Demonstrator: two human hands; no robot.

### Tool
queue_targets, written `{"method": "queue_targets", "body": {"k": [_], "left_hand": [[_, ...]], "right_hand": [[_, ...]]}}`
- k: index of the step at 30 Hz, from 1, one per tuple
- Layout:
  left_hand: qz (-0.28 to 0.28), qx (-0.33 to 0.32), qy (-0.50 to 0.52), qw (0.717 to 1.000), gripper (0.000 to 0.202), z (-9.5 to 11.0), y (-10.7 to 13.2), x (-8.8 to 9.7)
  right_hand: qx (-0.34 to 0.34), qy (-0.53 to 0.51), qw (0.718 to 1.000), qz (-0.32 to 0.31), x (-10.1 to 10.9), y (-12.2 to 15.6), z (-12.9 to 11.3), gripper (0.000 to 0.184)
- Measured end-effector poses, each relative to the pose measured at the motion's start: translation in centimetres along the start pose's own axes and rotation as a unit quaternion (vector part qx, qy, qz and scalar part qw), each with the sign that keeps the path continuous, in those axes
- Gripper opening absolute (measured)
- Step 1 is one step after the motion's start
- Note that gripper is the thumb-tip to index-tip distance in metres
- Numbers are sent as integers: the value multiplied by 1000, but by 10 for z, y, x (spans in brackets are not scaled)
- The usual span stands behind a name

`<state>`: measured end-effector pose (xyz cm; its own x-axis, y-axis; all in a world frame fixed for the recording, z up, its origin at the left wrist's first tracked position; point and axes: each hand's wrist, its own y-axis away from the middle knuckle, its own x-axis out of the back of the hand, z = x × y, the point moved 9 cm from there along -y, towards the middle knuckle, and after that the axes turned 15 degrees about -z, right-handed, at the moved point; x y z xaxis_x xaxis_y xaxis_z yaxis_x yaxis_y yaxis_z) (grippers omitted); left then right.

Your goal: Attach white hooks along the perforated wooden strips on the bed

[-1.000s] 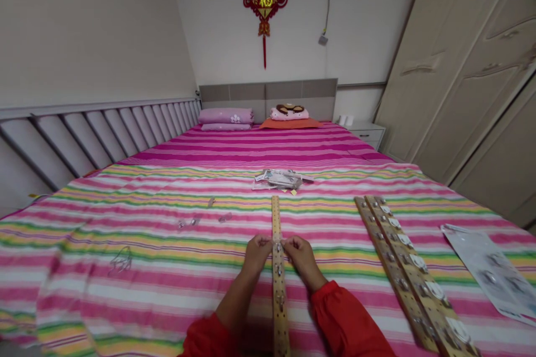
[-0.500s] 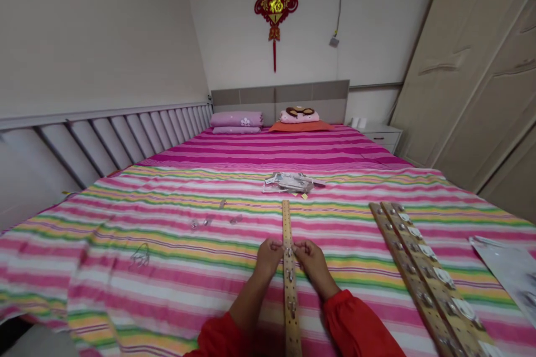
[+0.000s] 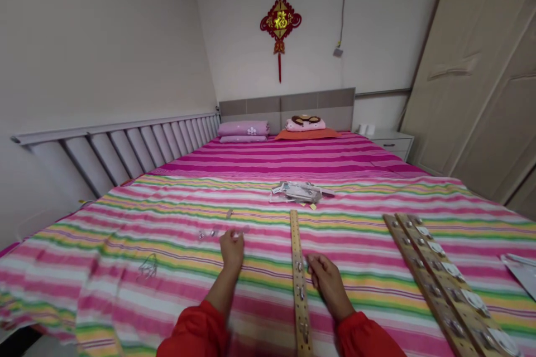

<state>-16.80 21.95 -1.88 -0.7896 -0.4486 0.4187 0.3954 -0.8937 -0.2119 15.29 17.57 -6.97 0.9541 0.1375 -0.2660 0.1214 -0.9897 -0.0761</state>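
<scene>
A long perforated wooden strip [image 3: 298, 268] lies on the striped bedspread [image 3: 167, 217], running away from me, with small metal hooks fixed along it. My right hand [image 3: 325, 280] rests just right of the strip, fingers curled, touching its edge. My left hand [image 3: 232, 248] has reached out to the left, over a few small clear and metal clips [image 3: 218, 231] lying loose on the bedspread; its fingers are bent down onto them and partly hidden. Both sleeves are red.
Two more wooden strips [image 3: 435, 279] with hooks and white pads lie side by side at the right. A heap of small plastic bags [image 3: 299, 192] sits beyond the middle strip. A grey sheet [image 3: 521, 273] lies at the far right. Pillows, headboard, wardrobe behind.
My left hand has left the wooden strip and moved left to the loose clips. My right hand stays beside the strip. The view has tilted up and shifted slightly.
</scene>
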Motion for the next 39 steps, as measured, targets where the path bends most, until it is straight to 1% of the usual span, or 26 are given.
{"method": "queue_targets", "body": {"k": [3,8,11,14,17,19,21,24,28,30,32,35,39], "left_hand": [[-7,-11,-17,1000,34,-4,-13,0],[-29,-12,-5,999,11,-9,-21,-6],[-19,-9,21,1000,13,-7,-16,-4],[-23,-13,56,998,19,2,-3,-8],[-58,-9,142,988,25,16,16,-25],[-91,14,223,970,29,25,30,-43],[-122,46,281,951,31,35,43,-64],[-164,75,319,930,31,54,58,-93],[-231,68,320,916,27,80,75,-123],[-263,67,298,915,26,87,83,-133],[-284,58,273,917,26,91,91,-139],[-302,34,250,919,26,96,98,-144],[-313,19,228,922,27,94,102,-149]], "right_hand": [[2,4,1000,-1,0,-1,1,44],[2,8,1000,0,1,-1,1,45],[5,9,1000,1,2,-1,1,44],[10,5,1000,2,2,-3,1,44],[7,-6,1000,3,3,-4,2,42],[3,-15,1000,2,4,-4,3,41],[1,-25,1000,1,5,-4,4,39],[3,-45,999,4,6,-3,3,37],[14,-76,997,7,8,-4,0,37],[17,-91,996,9,9,-4,0,38],[21,-100,995,12,10,-4,0,39],[29,-109,993,17,12,-4,0,39],[43,-120,992,26,15,-3,-1,37]]}}
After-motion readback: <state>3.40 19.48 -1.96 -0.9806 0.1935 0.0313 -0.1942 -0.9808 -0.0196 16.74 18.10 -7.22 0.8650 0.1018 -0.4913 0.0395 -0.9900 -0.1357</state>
